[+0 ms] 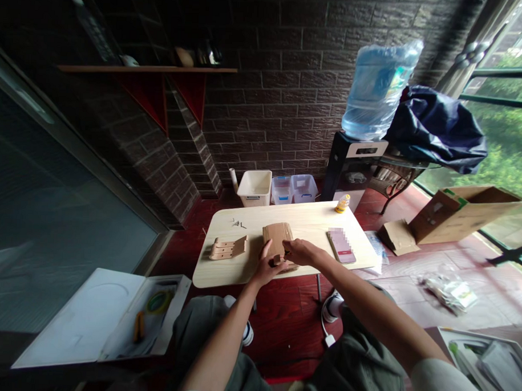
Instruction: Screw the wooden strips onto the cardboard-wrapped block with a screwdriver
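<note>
- Steadying the brown wooden piece [278,233], the left hand [267,269] worked near the middle of the surface [303,215], close to its near edge.
- Left grip: closed around the near left part of the piece, thumb along its side.
- Right hand [300,251]: fingers curled at the right side of the piece. Whether this grip held a tool or a small part could not be told; the fingers hid it.
- Second component: a slatted wooden part [229,248] lay to the left on the same surface, apart from the held piece and touched by neither hand.
- Hardware: small metal parts [238,224] lay loose beyond the slatted part, too small to identify.
- Progress, as judged: work on the held piece was under way and not complete. The slatted part appeared already formed as one unit; joining it to the held piece, if required, was not done, and the loose hardware was unused.
- Surroundings: a phone [341,245] lay to the right, with a small yellow bottle [342,204] near the far right corner. Plastic bins [255,187] stood behind the surface.
</note>
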Motion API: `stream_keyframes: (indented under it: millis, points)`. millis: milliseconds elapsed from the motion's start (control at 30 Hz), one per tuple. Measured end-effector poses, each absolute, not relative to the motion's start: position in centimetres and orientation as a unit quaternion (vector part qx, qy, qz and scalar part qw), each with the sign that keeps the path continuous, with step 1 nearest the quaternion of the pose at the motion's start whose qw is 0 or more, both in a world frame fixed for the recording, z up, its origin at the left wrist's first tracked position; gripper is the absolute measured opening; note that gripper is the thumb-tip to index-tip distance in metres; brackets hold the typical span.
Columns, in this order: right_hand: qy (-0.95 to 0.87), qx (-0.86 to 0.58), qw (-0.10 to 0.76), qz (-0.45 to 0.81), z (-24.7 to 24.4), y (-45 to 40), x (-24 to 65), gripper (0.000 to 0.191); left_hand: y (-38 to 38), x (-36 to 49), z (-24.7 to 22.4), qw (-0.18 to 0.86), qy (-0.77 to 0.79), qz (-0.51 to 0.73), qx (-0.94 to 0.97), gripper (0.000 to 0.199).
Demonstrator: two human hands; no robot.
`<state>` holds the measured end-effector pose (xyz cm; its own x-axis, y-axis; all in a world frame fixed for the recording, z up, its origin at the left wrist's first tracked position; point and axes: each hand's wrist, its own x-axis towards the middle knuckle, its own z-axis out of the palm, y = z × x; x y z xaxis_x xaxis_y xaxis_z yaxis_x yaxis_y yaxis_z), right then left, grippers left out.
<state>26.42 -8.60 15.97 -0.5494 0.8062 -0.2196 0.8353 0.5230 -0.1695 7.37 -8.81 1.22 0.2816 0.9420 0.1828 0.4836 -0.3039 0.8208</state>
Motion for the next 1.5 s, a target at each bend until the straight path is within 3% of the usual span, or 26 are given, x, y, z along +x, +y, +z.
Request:
stream_keyframes:
  millis: [300,467,900,1200,1500]
  points:
    - [0.868,0.464,0.034,-0.173,16.1,-8.8,25.9,0.031,-8.8,7.4,1.0,0.325,0.490,0.347,0.730,0.027]
    - [0.880,0.441,0.064,-0.162,16.6,-8.5,25.7,0.038,-8.8,7.4,1.2,0.323,0.483,0.353,0.733,0.021]
    - [0.881,0.458,0.092,-0.075,16.0,-7.6,24.8,0.033,-8.9,7.1,0.9,0.320,0.472,0.360,0.738,0.024]
    - [0.886,0.441,0.123,-0.072,16.9,-8.0,24.5,0.028,-8.7,6.9,0.5,0.326,0.474,0.362,0.733,0.027]
    - [0.865,0.474,0.135,-0.097,17.2,-7.7,23.7,0.035,-8.8,7.0,0.9,0.332,0.477,0.349,0.735,0.024]
